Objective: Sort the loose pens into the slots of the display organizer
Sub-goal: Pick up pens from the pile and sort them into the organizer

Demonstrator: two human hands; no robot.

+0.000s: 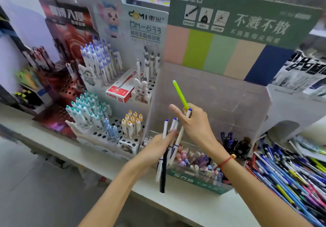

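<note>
Head view looks down on a white surface (178,202) with several pen displays, and the clear display organizer (208,103) with its green header serves as landmark. In front of that organizer the left hand (155,150) grips a bundle of pens (166,149), mostly white barrels with blue tips plus one dark pen hanging lowest, all held roughly upright, probably so single pens can be drawn out from the top. Just right of the bundle, the right hand (194,124) is closed round a lime-green pen (180,95), which points up and back toward the organizer, and a white pen with a blue cap (184,128) seems pinched in the same fingers; exactly how the fingers divide the two cannot be told. The green pen stands out as the odd colour, so it is likely being separated for a slot of its own. Low at the organizer's front, the compartments already hold pastel pens, with dark blue pens (229,140) at its right end. Right of the organizer lies the pile of loose pens (289,175), large and mixed, so much sorting remains. Left of the organizer stands a white holed rack (112,133) with teal, blue and yellow-topped pens upright in its holes, and a red box (121,89) rests on its upper tier
</note>
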